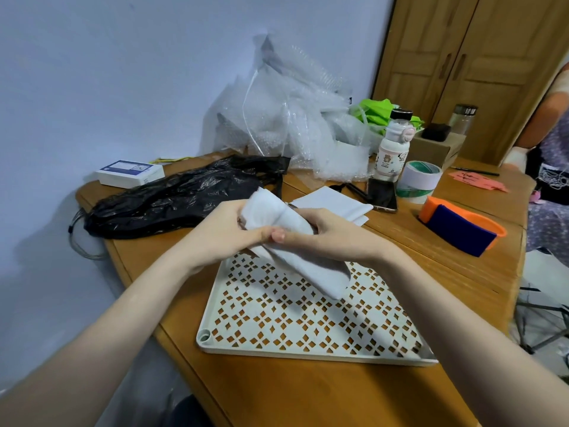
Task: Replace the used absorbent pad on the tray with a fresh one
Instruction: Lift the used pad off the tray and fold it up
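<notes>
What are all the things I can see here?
used pad: 1, white, rolled in both hands above the tray
tray: 1, cream, cut-out pattern, near table edge
fresh pad: 1, white, folded, behind the hands
bin bag: 1, black, left on the table
small box: 1, white, far left
bubble wrap: a heap, clear, against the wall
bottle: 1, white, by the tape
tape rolls: 2, stacked, white and green
phone: 1, dark, flat
holder: 1, orange and blue, right
table: 1, wooden
left hand: 1, grip on the used pad
right hand: 1, grip on the used pad
</notes>
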A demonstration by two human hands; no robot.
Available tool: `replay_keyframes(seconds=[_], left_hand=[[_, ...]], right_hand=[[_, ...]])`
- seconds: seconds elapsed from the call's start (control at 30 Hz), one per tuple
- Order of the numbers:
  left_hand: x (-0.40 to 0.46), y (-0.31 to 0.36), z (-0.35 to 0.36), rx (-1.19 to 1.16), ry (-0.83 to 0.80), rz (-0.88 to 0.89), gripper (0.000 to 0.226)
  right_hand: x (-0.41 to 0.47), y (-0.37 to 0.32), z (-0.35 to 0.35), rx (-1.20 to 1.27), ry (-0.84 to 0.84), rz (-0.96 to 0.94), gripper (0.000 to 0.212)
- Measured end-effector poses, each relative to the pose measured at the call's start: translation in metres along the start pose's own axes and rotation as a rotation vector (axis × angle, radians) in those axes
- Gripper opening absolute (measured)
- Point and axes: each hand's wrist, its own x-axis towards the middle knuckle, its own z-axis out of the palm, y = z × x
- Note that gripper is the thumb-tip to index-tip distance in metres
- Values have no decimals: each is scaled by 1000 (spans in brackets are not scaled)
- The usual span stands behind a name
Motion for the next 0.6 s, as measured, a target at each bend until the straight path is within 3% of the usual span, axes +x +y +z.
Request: replay_keyframes(seconds=[0.17,0.33,0.47,0.6], left_hand=[[12,-13,3,-68,29,14,21],[36,-34,8,-296,14,-232,36],[75,-67,10,32,122,-206,17],[116,-89,23,252,107,-149,28]], right_hand=[[16,13,7,16,91,16,38],[28,36,-1,21,157,73,29],[35,58,-13,51,224,152,28],[47,79,-23,76,352,209,21]])
